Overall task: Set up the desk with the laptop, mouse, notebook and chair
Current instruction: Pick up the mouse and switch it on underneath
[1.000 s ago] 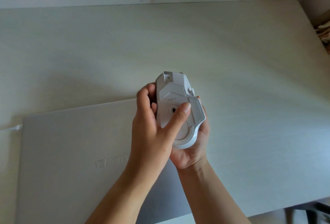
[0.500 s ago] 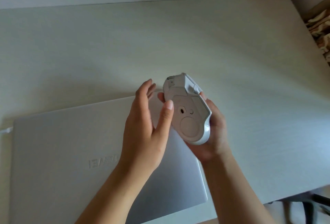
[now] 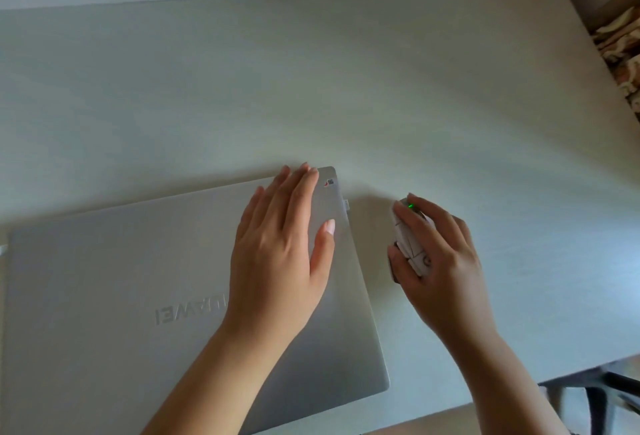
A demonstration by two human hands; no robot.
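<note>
A closed silver laptop (image 3: 121,296) lies flat on the pale desk (image 3: 346,88), near its front left. My left hand (image 3: 280,254) hovers or rests flat over the lid's right part, fingers spread and holding nothing. Just right of the laptop, my right hand (image 3: 443,261) wraps a white mouse (image 3: 408,244) right side up at the desk surface, with a green light glowing at its front. Most of the mouse is hidden under my fingers. No notebook shows.
A wall runs along the desk's far edge. Patterned fabric (image 3: 623,53) lies beyond the right edge. Dark metal bars (image 3: 609,389), perhaps a chair or the desk's frame, show below the front right corner. A small dongle (image 3: 346,205) sticks out of the laptop's right side.
The mouse was held up with its underside showing, both hands on it. My left hand let go and moved over the laptop lid; my right hand turned the mouse over and lowered it to the desk.
</note>
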